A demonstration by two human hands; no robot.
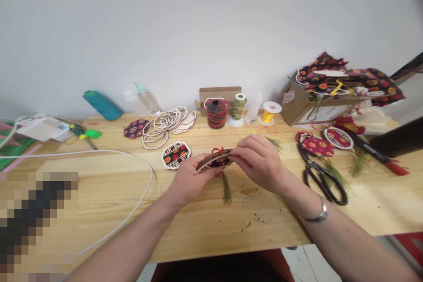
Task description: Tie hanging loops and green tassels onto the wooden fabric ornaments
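Near the middle of the table, a layered wooden-framed fabric ornament (211, 161) is held tilted, its edge turned up. Red cord shows at its top and a green tassel (226, 190) hangs below it. My left hand (191, 179) grips its left side, thumb along the near face. At its right end, the fingers of my right hand (259, 158) are pinched on the rim; the fingertips are partly hidden. Left of the ornament lies a wooden-framed patterned piece (176, 155), flat on the table.
Behind are stacked wooden frames (167, 124), a red cord spool (217, 114) and a yellow thread spool (269, 113). Black scissors (322, 178) and finished ornaments (339, 137) lie right, before a cardboard box (297, 103). A white cable (150, 185) loops across the left.
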